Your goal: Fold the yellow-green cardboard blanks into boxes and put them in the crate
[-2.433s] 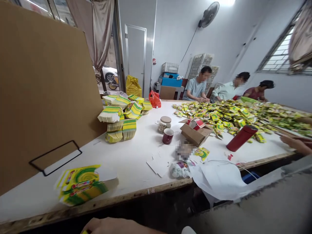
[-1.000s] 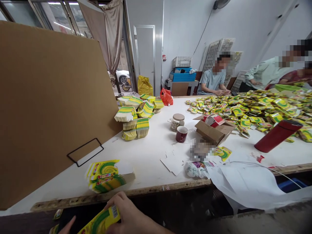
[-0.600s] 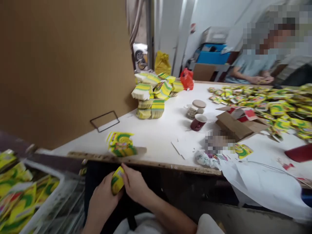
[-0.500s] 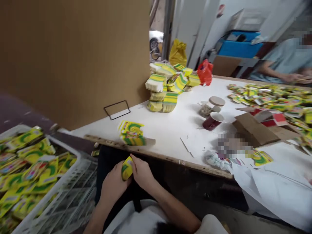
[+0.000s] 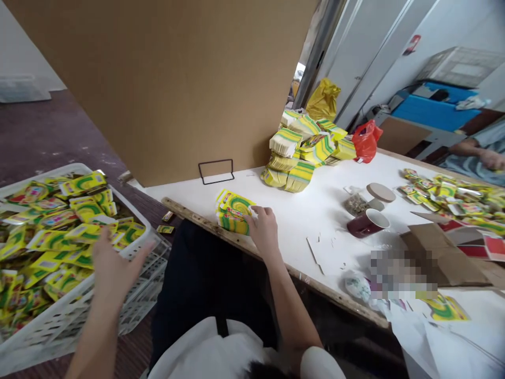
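My left hand (image 5: 114,263), slightly blurred, hangs over the near side of the white plastic basket (image 5: 148,223) with thumb and fingers spread and nothing in it. Small yellow-and-green packets (image 5: 55,239) fill that basket. At the table's front edge, my right hand (image 5: 265,229) has its thumb and fingers bent around the right end of a few flat yellow-and-green cartons (image 5: 232,208) lying on the white tabletop. Part of the cartons' right end is hidden behind the fingers.
Bundled cartons (image 5: 295,158) are stacked beyond, against a large brown board (image 5: 189,95). Right of centre stand a maroon mug (image 5: 366,223) and a lidded jar (image 5: 355,202). An open cardboard box (image 5: 437,252) and loose packets (image 5: 445,189) lie farther right, near another person's hand (image 5: 491,158).
Both hands were together at my lap around a small yellow box. They have parted: my left moved left over the basket without the box, my right up to the flat cartons. The view turned left.
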`<state>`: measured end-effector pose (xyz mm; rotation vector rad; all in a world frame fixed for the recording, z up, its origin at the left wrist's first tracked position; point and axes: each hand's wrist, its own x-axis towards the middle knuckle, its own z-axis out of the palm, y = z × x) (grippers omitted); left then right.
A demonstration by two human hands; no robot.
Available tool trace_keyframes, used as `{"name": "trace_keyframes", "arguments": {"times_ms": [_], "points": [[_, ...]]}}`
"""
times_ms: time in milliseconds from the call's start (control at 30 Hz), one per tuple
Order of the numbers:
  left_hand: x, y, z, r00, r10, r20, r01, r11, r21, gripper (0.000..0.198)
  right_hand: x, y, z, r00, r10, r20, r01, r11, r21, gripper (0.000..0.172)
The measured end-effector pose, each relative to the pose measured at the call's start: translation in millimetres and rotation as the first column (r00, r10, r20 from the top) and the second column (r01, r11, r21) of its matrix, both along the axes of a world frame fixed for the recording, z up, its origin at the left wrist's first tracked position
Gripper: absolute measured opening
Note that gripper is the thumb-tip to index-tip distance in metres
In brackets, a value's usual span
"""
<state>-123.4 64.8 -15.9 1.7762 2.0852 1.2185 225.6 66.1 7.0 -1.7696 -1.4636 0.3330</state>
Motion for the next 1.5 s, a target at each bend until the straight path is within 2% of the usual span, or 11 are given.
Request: {"name": "trace_keyframes", "arguments": {"times_ms": [133, 267, 400, 533, 633, 767, 933, 1067, 1200, 1367, 1500], "points": [[47, -10, -35.1, 0.959, -0.252, 0.131, 0.267, 0.957, -0.111, 0.087, 0, 23, -9.4, 0.998, -0.044, 0.033, 0.046, 0.998, -0.044, 0.014], [81, -15, -43.3, 0.86, -0.378, 0.343, 0.441, 0.889, -0.126, 0.073, -1, 25, -7.4, 1.0, -0.016, 0.015, 0.017, 0.999, -0.032, 0.016], [106, -18, -34.5, 0.578, -0.395, 0.714, 0.604, 0.795, -0.05, 0.076, -11, 6, 5.4, 0.997, 0.045, -0.06, -0.044, 0.999, 0.008, 0.02], [137, -23, -13.5, 0.183, -0.32, 0.929, 0.458, 0.864, 0.208, 0.081, -43, -30, 6.7, 0.917, 0.322, -0.238, -0.314, 0.947, 0.069, 0.021], [156, -27, 9.1, 0.05, -0.271, 0.961, 0.304, 0.921, 0.244, 0.076, -71, -55, -1.3, 0.742, 0.488, -0.46, -0.498, 0.86, 0.109, 0.018], [163, -26, 25.7, -0.081, -0.207, 0.975, 0.184, 0.958, 0.219, 0.063, -92, -73, -13.3, 0.683, 0.456, -0.57, -0.47, 0.872, 0.135, 0.022], [160, -26, 14.0, -0.014, -0.081, 0.997, 0.159, 0.984, 0.082, 0.062, -88, -71, -25.5, 0.697, 0.415, -0.584, -0.451, 0.888, 0.093, 0.042], [157, -34, -3.8, 0.147, -0.143, 0.979, 0.247, 0.963, 0.104, 0.046, -72, -64, -26.0, 0.717, 0.375, -0.587, -0.385, 0.916, 0.115, 0.025], [155, -37, -16.0, 0.258, -0.116, 0.959, 0.178, 0.982, 0.07, 0.037, -60, -65, -23.5, 0.756, 0.391, -0.525, -0.363, 0.918, 0.161, 0.016], [131, -29, -0.5, 0.385, -0.233, 0.893, 0.28, 0.951, 0.127, 0.051, -30, -66, -12.1, 0.827, 0.389, -0.406, -0.341, 0.921, 0.188, 0.013], [108, -28, 16.7, 0.53, -0.468, 0.707, 0.57, 0.814, 0.112, 0.086, -12, -72, 5.3, 0.881, 0.473, -0.035, -0.465, 0.876, 0.13, 0.025]]}}
